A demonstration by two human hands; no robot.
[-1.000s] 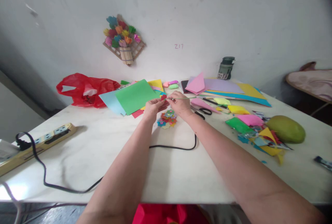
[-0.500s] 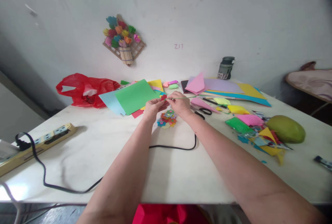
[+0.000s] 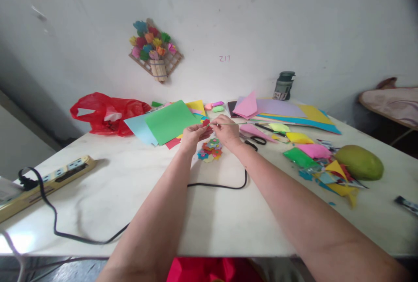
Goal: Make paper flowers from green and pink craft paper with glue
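Note:
My left hand is closed on a small red paper flower, pinched at the fingertips. My right hand pinches a thin green stick, whose tip meets the flower while the rest points off to the right. Just below both hands lies a heap of small colourful paper flowers on the white table. Black-handled scissors rest to the right of my right hand, partly hidden by pink paper.
Coloured sheets and a red plastic bag lie back left. A power strip with a black cord occupies the left. To the right are clay packets, paper scraps and a green mango-like fruit. A bottle stands behind.

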